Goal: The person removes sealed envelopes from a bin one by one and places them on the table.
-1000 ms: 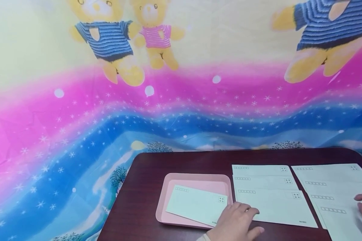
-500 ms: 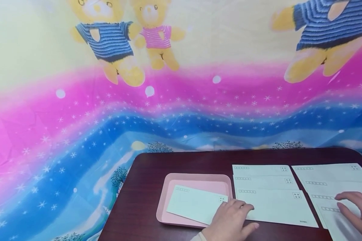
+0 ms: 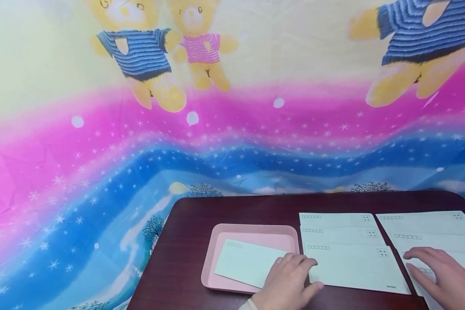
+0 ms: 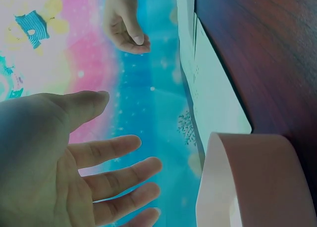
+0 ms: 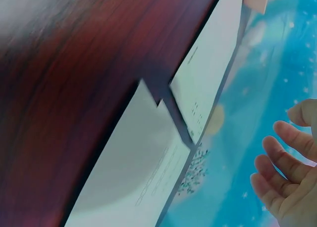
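Observation:
My left hand point(image 3: 286, 280) hovers over the right rim of a pink tray point(image 3: 210, 258), fingers spread and nothing between them. Inside that tray lies a pale envelope point(image 3: 248, 261), slanted, its right end hidden behind the hand. The left wrist view shows the hand point(image 4: 84, 158) with its palm and extended fingers apart from the tray wall point(image 4: 267, 172). Over the right column of envelopes point(image 3: 430, 221) is my right hand point(image 3: 445, 275), fingers loosely bent and holding nothing. In the right wrist view this hand point(image 5: 292, 162) stands off from the envelopes point(image 5: 143, 172).
Between the tray and the right column, overlapping envelopes point(image 3: 352, 265) form a middle column with printed boxes and stamp squares. All lie on a dark red-brown table point(image 3: 186, 241). Behind its far edge hangs a cloth point(image 3: 232, 129) printed with teddy bears and snowflakes.
My right hand has moved left across the right column, further into view. My left hand has shifted slightly left over the tray's edge. The envelopes and tray stay in place.

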The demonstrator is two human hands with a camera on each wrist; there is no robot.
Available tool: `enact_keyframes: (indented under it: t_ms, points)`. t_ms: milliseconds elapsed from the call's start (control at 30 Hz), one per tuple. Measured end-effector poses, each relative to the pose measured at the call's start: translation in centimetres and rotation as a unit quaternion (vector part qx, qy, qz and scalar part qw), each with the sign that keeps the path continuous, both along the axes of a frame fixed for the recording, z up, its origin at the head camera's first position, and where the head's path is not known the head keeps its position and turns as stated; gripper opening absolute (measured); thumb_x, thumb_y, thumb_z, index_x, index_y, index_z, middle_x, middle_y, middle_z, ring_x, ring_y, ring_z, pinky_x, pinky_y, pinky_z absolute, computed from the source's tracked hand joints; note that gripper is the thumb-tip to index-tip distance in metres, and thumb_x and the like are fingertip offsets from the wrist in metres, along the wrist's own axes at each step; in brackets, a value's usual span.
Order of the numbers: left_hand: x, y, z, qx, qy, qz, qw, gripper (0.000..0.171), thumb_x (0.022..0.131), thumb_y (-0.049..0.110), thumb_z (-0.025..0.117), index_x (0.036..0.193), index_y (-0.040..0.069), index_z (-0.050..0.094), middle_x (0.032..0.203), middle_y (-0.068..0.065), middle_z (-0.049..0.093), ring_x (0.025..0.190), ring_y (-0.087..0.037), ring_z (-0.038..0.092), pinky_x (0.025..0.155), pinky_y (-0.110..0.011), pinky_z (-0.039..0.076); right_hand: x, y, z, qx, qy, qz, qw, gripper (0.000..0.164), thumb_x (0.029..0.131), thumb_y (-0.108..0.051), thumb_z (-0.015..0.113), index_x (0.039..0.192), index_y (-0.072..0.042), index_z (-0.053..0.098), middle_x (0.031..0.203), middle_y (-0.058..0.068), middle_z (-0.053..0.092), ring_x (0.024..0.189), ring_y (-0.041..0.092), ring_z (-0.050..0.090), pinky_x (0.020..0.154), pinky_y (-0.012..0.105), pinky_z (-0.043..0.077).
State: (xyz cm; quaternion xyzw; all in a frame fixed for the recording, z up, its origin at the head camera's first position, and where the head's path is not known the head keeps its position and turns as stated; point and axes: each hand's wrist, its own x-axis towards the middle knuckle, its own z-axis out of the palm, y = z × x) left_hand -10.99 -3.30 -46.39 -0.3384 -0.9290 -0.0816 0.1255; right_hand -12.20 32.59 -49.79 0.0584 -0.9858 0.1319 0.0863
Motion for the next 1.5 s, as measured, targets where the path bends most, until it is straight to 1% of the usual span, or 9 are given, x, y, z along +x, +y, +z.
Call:
enact_keyframes:
  t_ms: [200, 400, 600, 733, 900, 1067, 1267, 1433, 1500]
  points:
    - [-0.1, -0.6, 0.0, 0.010, 0.000, 0.007, 0.9999, 0.038, 0.096, 0.052, 0.061, 0.125, 0.027, 0.066, 0.118, 0.013, 0.069, 0.110, -0.005, 0.062, 0.082, -0.020, 0.046, -0.1, -1.5, 0.8, 0.002, -0.044, 0.018, 0.999, 0.016, 0.089, -0.021, 0.075, 0.099, -0.009, 0.072, 0.103, 0.014, 0.069, 0.100, 0.043, 0.060, 0.083, 0.060, 0.049]
    - [-0.2, -0.7, -0.3, 0.009, 0.008, 0.007, 0.9999, 0.038, 0.096, 0.052, 0.061, 0.124, 0.027, 0.066, 0.117, 0.012, 0.069, 0.110, -0.005, 0.062, 0.082, -0.020, 0.046, 0.0, -2.9, 1.1, 0.004, -0.032, 0.023, 0.999, 0.017, 0.087, -0.022, 0.077, 0.098, -0.011, 0.071, 0.102, 0.009, 0.069, 0.098, 0.038, 0.060, 0.082, 0.060, 0.052]
    - [-0.2, -1.2, -0.4, 0.014, 0.008, 0.017, 0.9997, 0.038, 0.097, 0.051, 0.061, 0.124, 0.026, 0.066, 0.119, 0.011, 0.070, 0.111, -0.007, 0.063, 0.084, -0.021, 0.048, 0.0, -3.7, 0.7, -0.006, -0.036, 0.042, 0.998, 0.016, 0.089, -0.024, 0.077, 0.099, -0.014, 0.071, 0.103, 0.004, 0.069, 0.099, 0.032, 0.062, 0.081, 0.057, 0.055]
    - [-0.2, -1.6, -0.4, 0.018, 0.000, 0.021, 0.9996, 0.039, 0.097, 0.051, 0.060, 0.126, 0.024, 0.066, 0.121, 0.009, 0.070, 0.112, -0.008, 0.063, 0.085, -0.022, 0.048, 0.2, -4.3, 0.4, -0.017, -0.038, 0.052, 0.998, 0.014, 0.087, -0.024, 0.078, 0.098, -0.018, 0.072, 0.104, 0.001, 0.068, 0.099, 0.030, 0.063, 0.079, 0.053, 0.056]
    - [-0.2, -2.0, -0.5, 0.023, -0.004, 0.025, 0.9994, 0.037, 0.098, 0.049, 0.060, 0.125, 0.024, 0.066, 0.123, 0.010, 0.069, 0.113, -0.008, 0.063, 0.085, -0.022, 0.048, 0.4, -5.0, 0.2, -0.012, -0.032, 0.066, 0.997, 0.016, 0.085, -0.024, 0.080, 0.096, -0.026, 0.070, 0.105, -0.005, 0.067, 0.098, 0.027, 0.064, 0.075, 0.043, 0.056]
    - [-0.2, -2.6, -0.7, 0.024, -0.009, 0.033, 0.9991, 0.036, 0.098, 0.048, 0.060, 0.125, 0.025, 0.066, 0.122, 0.011, 0.069, 0.113, -0.008, 0.063, 0.085, -0.024, 0.048, 0.5, -5.7, 0.2, -0.016, -0.055, 0.069, 0.996, 0.015, 0.085, -0.028, 0.079, 0.096, -0.029, 0.069, 0.104, -0.009, 0.066, 0.099, 0.025, 0.064, 0.076, 0.041, 0.057]
    - [-0.2, -3.2, -0.8, 0.028, -0.027, 0.046, 0.9982, 0.038, 0.098, 0.047, 0.061, 0.128, 0.024, 0.065, 0.122, 0.010, 0.070, 0.115, -0.010, 0.062, 0.087, -0.026, 0.049, 0.9, -6.6, -0.1, -0.021, -0.027, 0.084, 0.996, 0.018, 0.084, -0.028, 0.081, 0.095, -0.033, 0.068, 0.103, -0.014, 0.064, 0.097, 0.022, 0.062, 0.074, 0.033, 0.056]
    - [-0.2, -3.8, -0.8, 0.033, -0.044, 0.055, 0.9970, 0.038, 0.098, 0.047, 0.060, 0.128, 0.023, 0.065, 0.122, 0.008, 0.069, 0.116, -0.011, 0.061, 0.088, -0.027, 0.049, 1.0, -7.3, -0.2, -0.029, -0.034, 0.089, 0.995, 0.016, 0.086, -0.032, 0.080, 0.097, -0.034, 0.068, 0.104, -0.015, 0.063, 0.095, 0.018, 0.061, 0.074, 0.031, 0.055]
    - [-0.2, -4.0, -0.9, 0.034, -0.047, 0.057, 0.9966, 0.038, 0.099, 0.047, 0.060, 0.128, 0.023, 0.064, 0.122, 0.008, 0.069, 0.116, -0.011, 0.061, 0.088, -0.028, 0.049, 1.2, -7.7, -0.3, -0.032, -0.021, 0.093, 0.995, 0.017, 0.085, -0.031, 0.080, 0.096, -0.034, 0.068, 0.103, -0.017, 0.063, 0.094, 0.014, 0.061, 0.073, 0.031, 0.055]
